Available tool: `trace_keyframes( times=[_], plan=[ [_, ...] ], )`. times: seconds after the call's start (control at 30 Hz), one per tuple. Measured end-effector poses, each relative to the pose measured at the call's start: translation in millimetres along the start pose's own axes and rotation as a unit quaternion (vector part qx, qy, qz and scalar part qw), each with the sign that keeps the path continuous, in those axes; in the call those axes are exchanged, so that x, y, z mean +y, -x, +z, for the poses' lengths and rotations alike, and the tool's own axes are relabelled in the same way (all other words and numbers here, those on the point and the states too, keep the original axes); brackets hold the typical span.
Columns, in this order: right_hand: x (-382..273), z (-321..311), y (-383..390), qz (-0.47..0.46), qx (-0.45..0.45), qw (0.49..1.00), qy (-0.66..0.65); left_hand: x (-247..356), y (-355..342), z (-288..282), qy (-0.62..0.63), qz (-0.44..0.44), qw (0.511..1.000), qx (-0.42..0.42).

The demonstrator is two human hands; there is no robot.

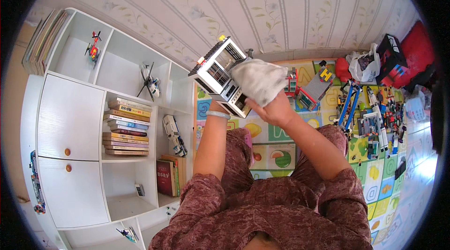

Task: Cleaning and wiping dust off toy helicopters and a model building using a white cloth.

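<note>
A white and black toy brick building [218, 75] with barred windows is held up in front of me, tilted. My left hand [216, 106] supports it from below and behind. Most of its fingers are hidden by the building, and a pale bangle circles the wrist. In my right hand [275, 109] is a crumpled whitish cloth [260, 81]. The cloth lies against the building's right side and covers part of it. Only the thumb side of the right hand shows clearly; its other fingers are under the cloth.
A white shelf unit [70, 118] on the left holds stacked books [126, 130], toy helicopters [151, 83] and a white toy vehicle [174, 133]. Another brick building [304, 90] stands on the colourful play mat [276, 151]. Loose brick pieces [382, 121] and bags [364, 66] lie at right.
</note>
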State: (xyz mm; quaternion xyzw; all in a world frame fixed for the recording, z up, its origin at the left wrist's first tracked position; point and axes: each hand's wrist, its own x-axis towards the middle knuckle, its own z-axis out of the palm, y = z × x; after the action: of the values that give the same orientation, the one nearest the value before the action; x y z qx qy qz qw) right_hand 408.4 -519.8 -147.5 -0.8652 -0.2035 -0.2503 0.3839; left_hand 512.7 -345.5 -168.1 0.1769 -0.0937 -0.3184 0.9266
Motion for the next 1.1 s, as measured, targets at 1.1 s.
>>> trace_keyframes(
  times=[1.1],
  plan=[
    [48.3,36.4,27.8,0.170,0.040,0.961,-0.212,-7.1,-10.8,-11.2,-0.068,0.102,0.989,0.086]
  ],
)
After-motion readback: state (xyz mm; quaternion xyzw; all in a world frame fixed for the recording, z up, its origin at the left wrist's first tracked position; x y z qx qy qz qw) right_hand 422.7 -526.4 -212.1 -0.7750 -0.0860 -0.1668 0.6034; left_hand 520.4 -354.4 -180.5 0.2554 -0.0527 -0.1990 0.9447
